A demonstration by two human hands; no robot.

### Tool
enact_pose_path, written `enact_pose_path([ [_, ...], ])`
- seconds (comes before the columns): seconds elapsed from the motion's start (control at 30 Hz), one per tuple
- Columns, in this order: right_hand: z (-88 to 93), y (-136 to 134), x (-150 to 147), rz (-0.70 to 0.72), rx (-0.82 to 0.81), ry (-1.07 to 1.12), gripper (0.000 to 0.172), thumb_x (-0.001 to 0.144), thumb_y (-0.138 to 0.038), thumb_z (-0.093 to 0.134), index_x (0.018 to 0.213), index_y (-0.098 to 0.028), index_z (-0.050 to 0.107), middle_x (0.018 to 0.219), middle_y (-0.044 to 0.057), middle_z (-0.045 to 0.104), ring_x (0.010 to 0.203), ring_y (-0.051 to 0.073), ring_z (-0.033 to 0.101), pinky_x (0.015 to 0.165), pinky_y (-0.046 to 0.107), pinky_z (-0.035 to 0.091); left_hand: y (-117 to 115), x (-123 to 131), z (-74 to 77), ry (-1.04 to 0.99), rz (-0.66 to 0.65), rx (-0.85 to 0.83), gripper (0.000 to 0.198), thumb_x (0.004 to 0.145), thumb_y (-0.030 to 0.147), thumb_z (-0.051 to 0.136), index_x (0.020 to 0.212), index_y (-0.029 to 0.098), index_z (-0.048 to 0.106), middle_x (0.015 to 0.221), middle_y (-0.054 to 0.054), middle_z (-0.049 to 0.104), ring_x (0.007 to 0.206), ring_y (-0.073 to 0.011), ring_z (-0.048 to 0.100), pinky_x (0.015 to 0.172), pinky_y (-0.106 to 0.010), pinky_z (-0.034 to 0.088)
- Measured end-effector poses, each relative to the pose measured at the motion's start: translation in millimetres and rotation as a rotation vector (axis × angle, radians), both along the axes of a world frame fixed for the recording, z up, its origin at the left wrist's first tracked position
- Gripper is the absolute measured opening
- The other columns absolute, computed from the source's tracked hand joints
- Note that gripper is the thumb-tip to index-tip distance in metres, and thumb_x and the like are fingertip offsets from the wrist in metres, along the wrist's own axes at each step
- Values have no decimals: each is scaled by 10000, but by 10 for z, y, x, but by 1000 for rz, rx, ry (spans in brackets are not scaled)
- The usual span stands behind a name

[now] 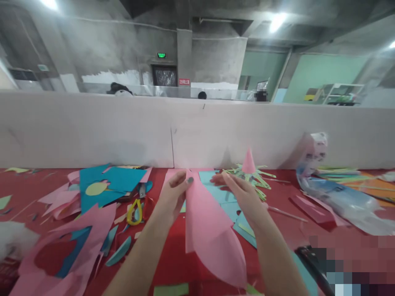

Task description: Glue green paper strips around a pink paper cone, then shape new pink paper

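Note:
My left hand (173, 193) pinches the top edge of a large pink paper sheet (210, 234) that is rolled partly into a cone shape, hanging down toward me over the red table (277, 201). My right hand (243, 193) reaches behind the sheet's right side, fingers curled near its upper edge; whether it grips the paper is partly hidden. Just beyond the hands stands a small finished pink paper cone (248, 161) on green paper strips (256, 181).
Blue and pink paper scraps (101, 185) and yellow-handled scissors (135, 211) lie at left. Light blue sheets (231, 205) lie under the hands. A plastic bag of coloured paper (333, 193) lies at right. A white partition wall (173, 131) runs along the table's back.

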State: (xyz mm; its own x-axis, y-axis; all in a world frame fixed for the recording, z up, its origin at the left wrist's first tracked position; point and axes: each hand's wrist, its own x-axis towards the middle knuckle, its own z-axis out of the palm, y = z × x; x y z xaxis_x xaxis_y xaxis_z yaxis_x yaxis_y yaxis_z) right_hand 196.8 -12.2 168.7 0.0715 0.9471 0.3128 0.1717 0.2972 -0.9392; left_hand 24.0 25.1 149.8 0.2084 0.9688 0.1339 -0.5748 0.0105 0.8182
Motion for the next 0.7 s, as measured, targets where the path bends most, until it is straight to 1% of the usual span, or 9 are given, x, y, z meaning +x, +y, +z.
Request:
enact_pose_path([
  [0.07,-11,-7,-75,137,-88,-4,384,817,-495,465,859,-178,679,899,75,670,865,186,597,809,315,443,-33,-9,-13,-9,-51,-65,239,617,232,734,842,194,665,782,5,644,628,-73,560,603,-177,437],
  [0.13,-19,-16,-114,217,-145,-19,381,836,-482,439,842,-182,674,897,68,663,867,180,588,832,307,430,-45,-2,-15,4,-108,-96,220,638,235,722,846,195,662,756,12,638,602,-68,556,585,-176,434],
  [0.2,-18,-21,-125,208,-126,-41,356,838,-472,439,788,-185,644,886,55,644,866,174,569,837,293,415,-30,11,-16,21,-165,-103,181,665,240,705,832,190,657,720,20,625,584,-62,549,574,-171,429],
  [0.27,-9,-24,-123,175,-88,-65,344,839,-469,434,714,-186,584,820,31,607,823,158,545,796,271,414,-1,22,-19,35,-182,-125,172,673,246,700,828,188,653,710,22,620,579,-57,548,571,-165,424],
  [0.37,8,-39,-135,161,-109,-143,328,826,-465,458,655,-188,497,657,-18,496,649,116,473,625,225,395,26,32,-18,34,-157,-181,196,645,248,723,818,197,649,730,25,632,579,-57,555,562,-159,422],
  [0.47,14,-55,-178,168,-163,-212,303,799,-440,515,641,-187,466,613,-37,432,563,93,401,520,212,333,16,32,-4,9,-159,-221,197,610,243,744,778,201,651,704,32,640,559,-62,553,551,-164,430],
  [0.53,4,-48,-204,178,-181,-214,305,794,-435,524,630,-187,455,611,-35,422,557,93,394,501,213,317,4,29,-1,-16,-160,-229,197,603,235,747,776,208,658,695,30,647,571,-72,563,561,-171,442],
  [0.6,-19,-22,-213,180,-186,-196,297,787,-441,531,644,-191,457,633,-27,438,572,100,413,498,216,319,-1,26,-12,-39,-167,-228,200,608,231,742,792,217,665,710,25,656,603,-80,579,572,-172,451],
  [0.7,-63,25,-199,179,-142,-132,273,759,-434,572,679,-198,461,746,-5,501,672,119,474,561,220,361,2,19,-39,-49,-196,-260,208,610,233,742,805,228,667,712,32,655,615,-75,585,572,-166,458],
])
